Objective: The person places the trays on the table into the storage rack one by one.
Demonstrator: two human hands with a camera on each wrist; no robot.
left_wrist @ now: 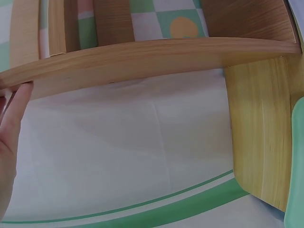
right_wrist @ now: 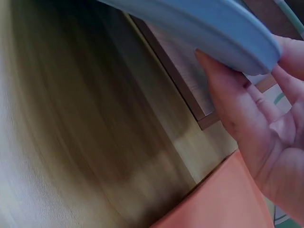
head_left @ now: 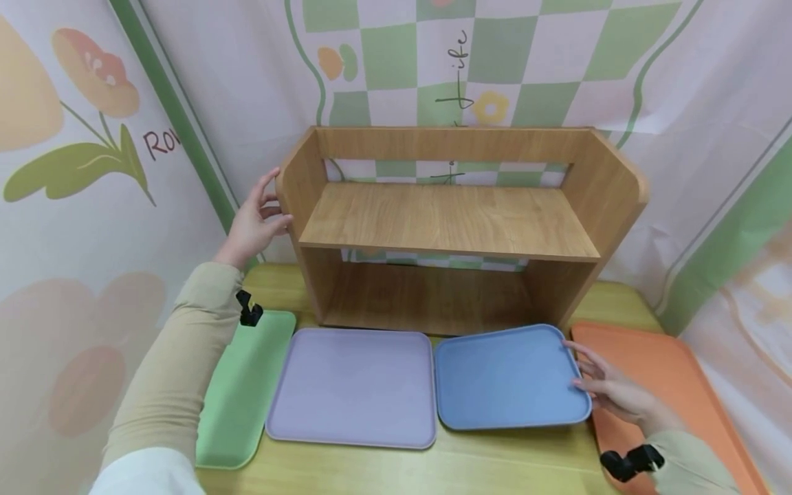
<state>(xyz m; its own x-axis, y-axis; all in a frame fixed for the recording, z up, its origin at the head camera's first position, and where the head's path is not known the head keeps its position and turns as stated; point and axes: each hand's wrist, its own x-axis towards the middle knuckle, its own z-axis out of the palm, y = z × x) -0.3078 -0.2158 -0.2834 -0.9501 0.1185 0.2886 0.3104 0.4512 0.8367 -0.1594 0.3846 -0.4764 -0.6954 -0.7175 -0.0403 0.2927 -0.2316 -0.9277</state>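
Before shelf [head_left: 448, 220], blue tray [head_left: 510, 378] crosswise

Downward head view, wrists' closer, shelf [head_left: 448, 218] shared

Both tiers of the wooden shelf [head_left: 452, 218] could be entered from the front, its side panels [head_left: 608, 182] barring left and right. Room lay beneath the raised right end of the blue tray [head_left: 509, 378], with the right hand [head_left: 621, 397] in the way; only a thin slit parted it from the lilac tray [head_left: 353, 388]
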